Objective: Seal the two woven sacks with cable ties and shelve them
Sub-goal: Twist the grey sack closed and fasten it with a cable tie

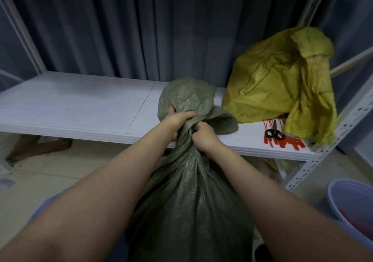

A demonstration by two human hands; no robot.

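A grey-green woven sack (187,197) stands on the floor in front of me, its bulging body low in the centre. Both hands clamp its gathered neck: my left hand (178,121) wraps the neck from the left, my right hand (203,135) fists it just below and to the right. The loose top of the sack flops over the shelf edge. A yellow woven sack (282,80) sits slumped on the white shelf (80,104) at the right, its mouth hanging loose. Red cable ties (286,140) lie on the shelf's right front, under the yellow sack's flap.
Black-handled scissors (274,133) lie on the cable ties. A perforated white shelf post (331,140) rises at the right. A pale blue basin (353,205) stands on the floor at lower right. Dark curtains hang behind the shelf.
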